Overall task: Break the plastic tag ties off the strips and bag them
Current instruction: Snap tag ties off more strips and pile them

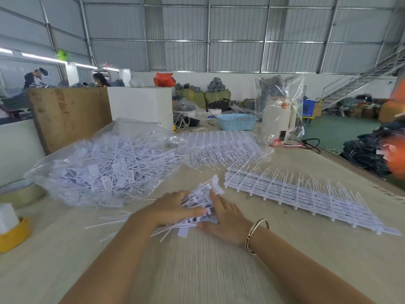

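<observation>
From the head camera, I am looking down at a pale wooden counter (197, 270) where both hands are working on a small heap of loose tag ties (198, 205). My left hand (173, 208) is lying over the left side of the heap, its fingers (192, 211) stretched out fairly straight and pressing down on the white pieces. My right hand (225, 222) is resting against the right side of the same heap, fingers spread apart and flat, thumb tucked toward the nearest ties; a bangle (255, 234) is sitting on that wrist. The frame is smeared here, so I cannot say whether either hand is actually pinching a tie. To the right of the hands, a stack of uncut strips (306, 194) is lying on the counter, thin tails sticking upward. To the left, a clear plastic bag (105, 167) is sitting open and holding many separated ties. Behind it, more strips are lying under clear film (223, 148). A blue basket (236, 121) is standing farther back, and a yellow tape roll (13, 235) is sitting at the left edge.
</observation>
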`<move>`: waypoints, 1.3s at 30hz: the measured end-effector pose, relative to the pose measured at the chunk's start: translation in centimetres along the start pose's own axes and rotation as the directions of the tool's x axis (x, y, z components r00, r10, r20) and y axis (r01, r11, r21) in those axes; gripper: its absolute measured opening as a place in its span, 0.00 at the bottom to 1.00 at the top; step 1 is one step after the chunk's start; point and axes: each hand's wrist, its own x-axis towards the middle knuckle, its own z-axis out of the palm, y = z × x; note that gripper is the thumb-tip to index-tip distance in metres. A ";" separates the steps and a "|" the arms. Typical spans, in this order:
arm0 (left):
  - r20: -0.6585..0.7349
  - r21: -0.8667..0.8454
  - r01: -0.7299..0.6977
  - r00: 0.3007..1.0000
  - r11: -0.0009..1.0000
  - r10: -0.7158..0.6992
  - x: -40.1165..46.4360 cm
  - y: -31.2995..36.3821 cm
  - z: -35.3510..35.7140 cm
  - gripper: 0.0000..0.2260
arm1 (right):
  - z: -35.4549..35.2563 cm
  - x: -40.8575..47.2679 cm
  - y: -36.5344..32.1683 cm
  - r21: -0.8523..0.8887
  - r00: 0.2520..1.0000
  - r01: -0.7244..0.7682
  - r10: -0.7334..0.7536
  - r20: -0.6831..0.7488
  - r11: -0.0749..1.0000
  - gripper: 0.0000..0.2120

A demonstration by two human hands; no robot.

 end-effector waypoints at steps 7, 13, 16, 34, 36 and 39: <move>0.227 0.296 -0.074 0.974 0.952 0.005 -0.1 -0.9 -1.2 0.57 | -1.0 0.4 0.8 -0.101 0.995 0.077 -0.082 -0.054 0.992 0.52; 0.162 0.324 -0.115 0.985 0.939 0.064 1.0 -1.8 -2.4 0.53 | -1.6 2.7 1.0 -0.029 0.998 0.054 -0.055 -0.038 0.998 0.53; 0.169 0.359 -0.128 0.983 0.924 0.071 1.7 -1.9 -2.2 0.55 | -1.2 3.4 0.6 0.066 0.989 0.111 -0.104 -0.101 0.992 0.47; -0.046 0.503 -0.179 0.971 0.845 0.233 5.0 -3.0 -1.3 0.52 | -4.9 0.5 9.6 -0.197 0.871 -0.221 0.103 -0.481 0.955 0.17; -0.115 0.498 -0.121 0.972 0.859 0.203 4.7 -2.7 0.0 0.46 | -5.0 0.4 10.6 -0.282 0.894 -0.316 0.185 -0.408 0.906 0.19; -0.206 0.537 -0.046 0.961 0.843 0.183 4.7 -3.0 1.1 0.37 | -4.8 0.6 11.2 -0.436 0.911 -0.374 0.237 -0.338 0.818 0.18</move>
